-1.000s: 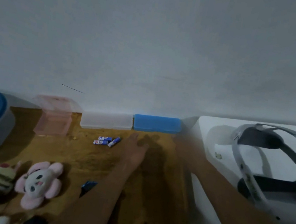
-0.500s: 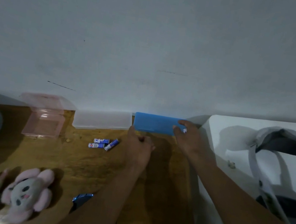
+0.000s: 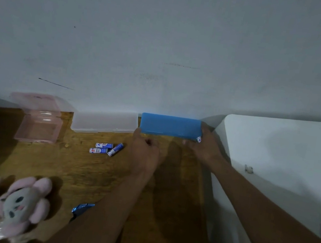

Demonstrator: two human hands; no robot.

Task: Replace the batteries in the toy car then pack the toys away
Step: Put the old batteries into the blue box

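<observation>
Batteries (image 3: pixel 105 149) lay loose left of my left fingers (image 3: pixel 149 142), curled beside the case (image 3: pixel 170 126), grip unclear; right fingers (image 3: pixel 190 144) pinched a battery (image 3: pixel 199 139) against its end, so prying could drop it.

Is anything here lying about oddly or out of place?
Three batteries lie loose at odd angles on the wooden table, in front of the white case. Nothing looks spilled or broken.
</observation>
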